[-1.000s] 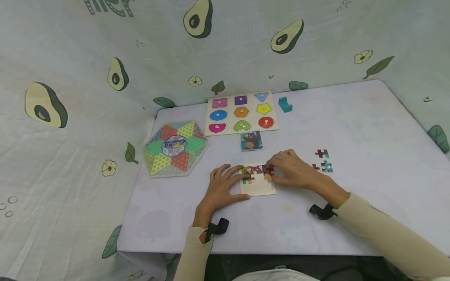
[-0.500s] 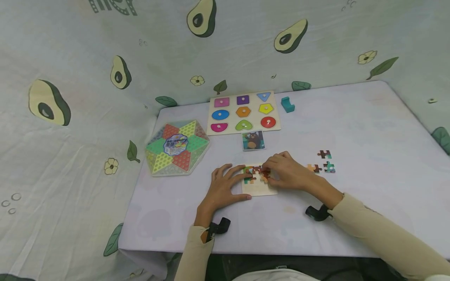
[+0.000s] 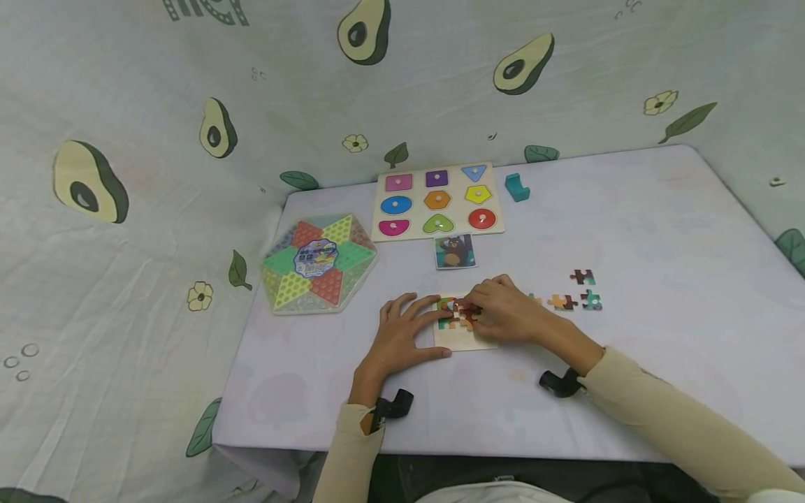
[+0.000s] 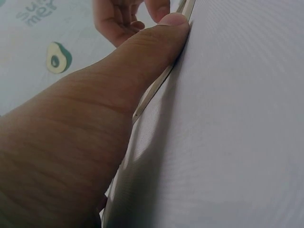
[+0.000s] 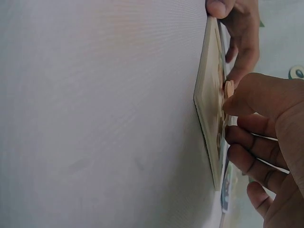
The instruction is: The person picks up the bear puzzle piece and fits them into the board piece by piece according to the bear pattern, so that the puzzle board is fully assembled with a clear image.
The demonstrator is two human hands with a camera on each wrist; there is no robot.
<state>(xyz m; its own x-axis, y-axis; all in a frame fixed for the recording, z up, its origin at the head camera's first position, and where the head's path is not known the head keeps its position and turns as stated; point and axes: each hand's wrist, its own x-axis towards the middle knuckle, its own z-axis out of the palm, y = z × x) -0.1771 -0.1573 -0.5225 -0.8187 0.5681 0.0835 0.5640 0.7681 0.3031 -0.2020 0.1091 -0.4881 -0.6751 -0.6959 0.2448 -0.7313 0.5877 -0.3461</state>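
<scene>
A small square wooden jigsaw board [image 3: 462,341] lies on the table, with joined bear-picture pieces [image 3: 448,323] along its far part. My left hand [image 3: 399,339] is spread at the board's left side. Its fingertips reach over the pieces, and the thumb [image 4: 164,31] rests at the near edge. Over the board's right half, my right hand [image 3: 512,311] pinches a puzzle piece [image 5: 229,89] between thumb and finger, tilted just above the board's surface. Most of that piece is hidden by the fingers. Several loose puzzle pieces [image 3: 562,302] lie to the right of the board.
Behind the board lies a square bear picture card [image 3: 455,252]. Farther back are a wooden shape puzzle [image 3: 415,192] with knobbed pieces and a teal block [image 3: 517,188]. A hexagonal Chinese checkers box [image 3: 317,264] stands left of the card. A patterned cloth hangs behind the table.
My right hand has moved left over the board with the puzzle piece, uncovering more of the loose pieces on its right. The left hand stays in place. The head view has shifted slightly.
</scene>
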